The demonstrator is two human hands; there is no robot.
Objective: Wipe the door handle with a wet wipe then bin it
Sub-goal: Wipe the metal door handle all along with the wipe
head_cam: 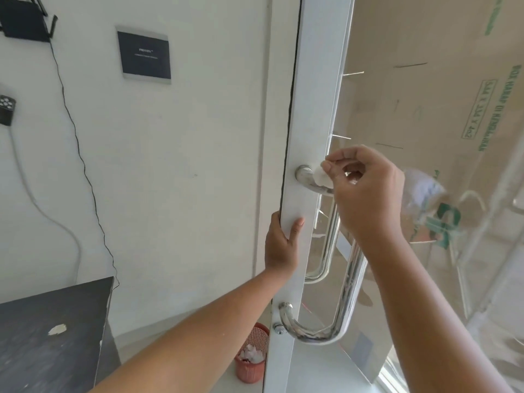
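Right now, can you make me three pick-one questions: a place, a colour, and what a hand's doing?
1. Where is the wet wipe? A on the door handle's top bend; B on the floor; C on a table.
2. What colour is the waste basket? A blue; B red; C green.
3. What is the left hand doing? A gripping the door's edge; B hanging loose; C holding the wipe.
Key: A, right hand pinches it there; B, red mesh; A, it clasps that edge.
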